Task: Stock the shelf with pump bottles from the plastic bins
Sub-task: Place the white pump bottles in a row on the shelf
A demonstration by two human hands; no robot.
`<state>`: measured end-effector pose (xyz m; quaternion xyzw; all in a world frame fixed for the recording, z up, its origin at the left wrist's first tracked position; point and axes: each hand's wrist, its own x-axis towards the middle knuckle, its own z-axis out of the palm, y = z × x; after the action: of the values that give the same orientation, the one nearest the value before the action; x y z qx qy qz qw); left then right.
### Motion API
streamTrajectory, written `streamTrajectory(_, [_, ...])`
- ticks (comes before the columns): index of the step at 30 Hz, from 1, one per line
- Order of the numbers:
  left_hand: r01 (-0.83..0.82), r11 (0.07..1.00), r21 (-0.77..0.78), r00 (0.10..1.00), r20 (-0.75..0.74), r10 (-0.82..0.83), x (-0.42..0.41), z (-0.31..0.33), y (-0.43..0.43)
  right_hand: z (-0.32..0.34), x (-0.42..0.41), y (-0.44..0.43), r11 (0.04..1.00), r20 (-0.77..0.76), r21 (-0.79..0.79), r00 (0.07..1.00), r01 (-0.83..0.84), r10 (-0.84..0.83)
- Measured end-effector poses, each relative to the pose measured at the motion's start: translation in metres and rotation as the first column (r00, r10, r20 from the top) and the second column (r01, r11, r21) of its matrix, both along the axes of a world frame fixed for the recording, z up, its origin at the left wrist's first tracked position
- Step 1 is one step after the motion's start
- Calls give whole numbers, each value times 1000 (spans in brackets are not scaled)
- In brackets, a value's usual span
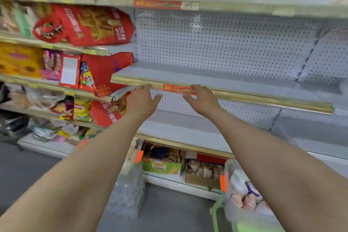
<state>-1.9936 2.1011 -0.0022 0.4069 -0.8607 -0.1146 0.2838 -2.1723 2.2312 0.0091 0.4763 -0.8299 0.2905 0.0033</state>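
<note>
My left hand (142,99) and my right hand (202,100) reach forward side by side, fingers spread, just below the gold front edge of a bare white shelf (188,75). Neither hand holds anything. Two clear plastic bins stand on the floor below: one (130,181) under my left arm, its contents blurred, and one (243,194) under my right arm holding pale pink and white pump bottles (243,198). A second bare shelf (178,132) lies beneath my hands.
Red gift boxes (98,24) and snack bags (82,109) fill the shelves to the left. Cartons of packaged goods (163,164) sit on the bottom shelf. A green stool (218,211) carries the right bin. Grey floor (28,171) spreads at left.
</note>
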Motion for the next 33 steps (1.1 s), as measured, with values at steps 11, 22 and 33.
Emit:
streamTrajectory(11, [-134, 991, -24, 991, -15, 134, 66, 20, -77, 11, 50, -114, 994, 5, 8, 994, -112, 112])
streamTrajectory(22, [-211, 961, 178, 977, 58, 204, 74, -62, -226, -70, 57, -275, 964, 152, 121, 964, -237, 218])
streamTrajectory(33, [-229, 811, 539, 969, 201, 141, 124, -217, -317, -222, 78, -356, 845, 412, 455, 908, -282, 81])
